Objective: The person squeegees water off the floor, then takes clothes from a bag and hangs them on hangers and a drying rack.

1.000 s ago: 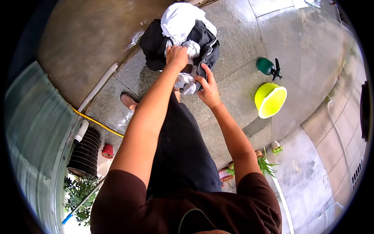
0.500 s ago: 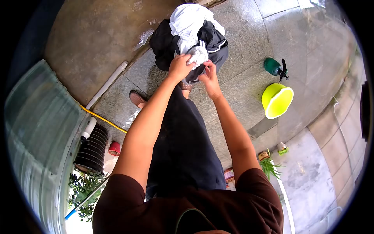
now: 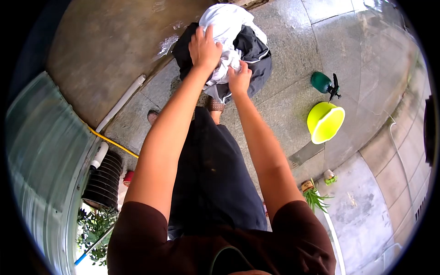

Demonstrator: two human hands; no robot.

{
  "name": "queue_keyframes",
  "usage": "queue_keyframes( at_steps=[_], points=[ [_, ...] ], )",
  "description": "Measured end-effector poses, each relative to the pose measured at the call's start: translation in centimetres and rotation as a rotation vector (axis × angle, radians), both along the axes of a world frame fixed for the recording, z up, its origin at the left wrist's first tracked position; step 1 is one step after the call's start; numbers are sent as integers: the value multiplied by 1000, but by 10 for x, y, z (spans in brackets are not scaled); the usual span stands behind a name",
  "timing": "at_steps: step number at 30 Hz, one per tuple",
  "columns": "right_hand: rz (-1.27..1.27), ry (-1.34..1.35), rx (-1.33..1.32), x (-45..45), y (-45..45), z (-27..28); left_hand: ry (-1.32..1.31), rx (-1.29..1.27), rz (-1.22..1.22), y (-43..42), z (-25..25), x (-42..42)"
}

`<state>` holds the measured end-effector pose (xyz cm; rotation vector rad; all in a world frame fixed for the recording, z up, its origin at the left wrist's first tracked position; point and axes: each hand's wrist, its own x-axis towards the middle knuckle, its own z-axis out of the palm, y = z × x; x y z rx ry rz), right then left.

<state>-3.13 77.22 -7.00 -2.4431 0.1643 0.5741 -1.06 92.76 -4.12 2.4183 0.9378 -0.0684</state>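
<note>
A bunched white cloth (image 3: 224,21) lies on top of a heap of black fabric (image 3: 254,44) with pale piping, at the top middle of the head view. My left hand (image 3: 205,49) rests at the left side of the white cloth, its fingers spread and the palm turned down. Lower and to the right, my right hand (image 3: 240,80) has its fingertips closed on a crumpled fold of the same cloth. Part of that fold is hidden behind the fingers. A patterned shoe (image 3: 215,104) stands just below the heap.
To the right are a yellow-green basin (image 3: 329,126) lying tipped and a green spray bottle (image 3: 321,82). Small potted plants (image 3: 315,197) stand lower right. On the left are a white pipe (image 3: 120,103), a yellow hose (image 3: 112,141), a black ribbed pot (image 3: 103,178) and a corrugated panel (image 3: 43,151).
My left hand has moved up and left and opened out over the cloth. My right hand has come onto the crumpled white fold, which now lies lower and more spread on the heap.
</note>
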Motion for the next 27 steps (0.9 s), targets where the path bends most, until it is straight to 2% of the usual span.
queue_keyframes(
  at_steps=[2,5,6,8,11,12,13,14,16,17,19,22,24,25,27],
  points=[
    [-30,-8,-45,-2,12,2,-235,160,-87,8,-41,17],
    [-43,-52,-74,-8,20,6,178,-117,-223,20,-63,33],
    [-41,-48,-63,-8,18,8,125,-77,-211,20,-74,36],
    [-55,-45,-39,-10,13,6,83,-204,-276,18,-45,42],
    [-58,-44,-34,-7,12,1,-305,-321,-120,-22,-7,40],
    [-63,29,-56,-6,11,-5,-330,-401,-156,-31,21,39],
    [-127,145,68,-3,-1,-31,-468,-431,-188,-44,38,39],
    [-187,261,189,-2,-20,-71,-396,-591,-169,-49,76,37],
    [-236,351,253,-2,-20,-79,-648,-759,-178,-69,111,31],
    [-229,326,196,1,-10,-62,-685,-877,-179,-77,130,28],
    [-216,274,80,9,18,-12,-810,-939,-160,-93,165,18],
    [-140,125,-97,10,17,-22,-987,-1156,-166,-107,230,8],
    [36,82,41,12,6,-14,-974,-1330,-243,-105,280,-1],
    [124,55,113,15,3,-12,-1037,-1330,-272,-106,301,-5],
    [96,66,101,15,-6,-16,-1060,-1396,-416,-96,347,-15]
  ],
)
